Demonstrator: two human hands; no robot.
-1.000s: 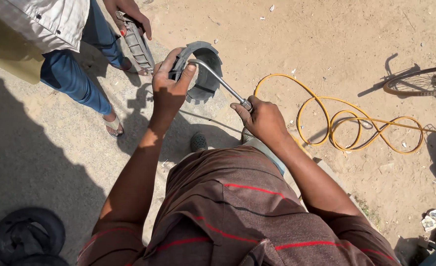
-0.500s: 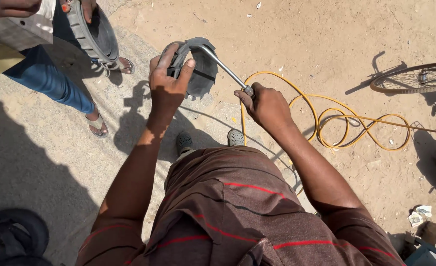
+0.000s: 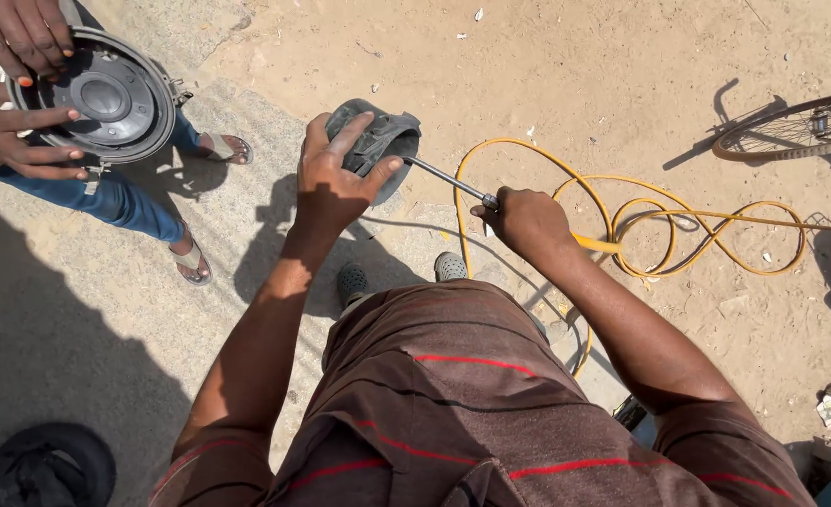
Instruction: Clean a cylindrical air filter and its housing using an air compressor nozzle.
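Far left of the dark filter piece (image 3: pixel 378 141), low in the corner: a round black object (image 3: pixel 49 465) lying in shadow on the ground. Up and left of the filter piece: another person's two hands (image 3: pixel 16 80) cradling a round dark housing (image 3: pixel 106 94) with a raised centre and small clips at the rim; blue trouser legs and sandalled feet (image 3: pixel 211 202) below it on the paved strip. Left hand (image 3: pixel 333 183) raised, grip clasped around the filter piece, thumb pressed to its right edge, fingers curled over the top. Filter piece held in the air above the sandy ground (image 3: pixel 603 84), dark grey, curved, rubbery-looking. Just right of it: a thin metal nozzle (image 3: pixel 448 181), tip touching or nearly touching the filter piece's lower right side; exact contact not clear. Further right: right hand (image 3: pixel 525 221), grip clenched around the handle end of the nozzle. From that fist, a yellow hose (image 3: pixel 678 230) running right of the filter piece in several loops across the sand. Below the filter piece: two grey shoes (image 3: pixel 448 268) and a brown shirt with red stripes (image 3: pixel 453 413). Far right and slightly above: part of a bicycle wheel (image 3: pixel 791 127) with its shadow.
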